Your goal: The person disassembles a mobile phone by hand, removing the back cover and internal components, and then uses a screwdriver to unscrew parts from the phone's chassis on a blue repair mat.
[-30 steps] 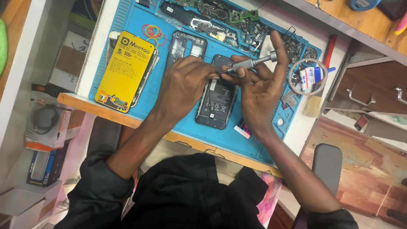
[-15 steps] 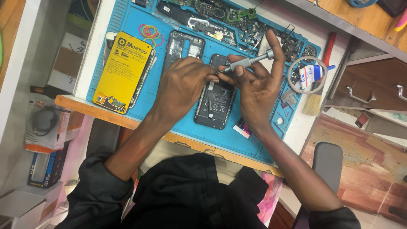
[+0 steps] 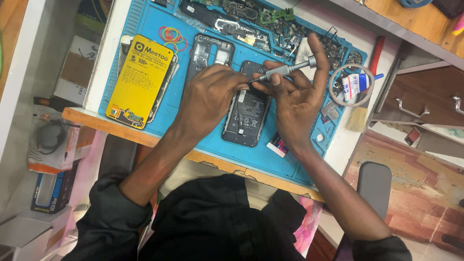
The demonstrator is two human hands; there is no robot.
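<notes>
An opened black phone point(image 3: 247, 116) lies back-side up on the blue work mat point(image 3: 145, 38), its battery and inner parts showing. My left hand point(image 3: 210, 99) rests on the phone's upper left edge, fingers curled against it. My right hand point(image 3: 295, 99) holds a slim silver screwdriver point(image 3: 285, 71), index finger stretched up onto its cap, the tip pointing down-left at the phone's top near my left fingertips.
A second dark phone frame point(image 3: 210, 53) and a yellow card point(image 3: 140, 79) lie left on the mat. Coloured rubber bands point(image 3: 171, 35), loose parts point(image 3: 270, 24), a tape ring point(image 3: 352, 84), a brush point(image 3: 360, 116), and a small tool with a red handle are at right. Drawers point(image 3: 425, 101) stand open right.
The view has shifted slightly; the screwdriver has tilted a little in my right hand while both hands stay on the phone's top end.
</notes>
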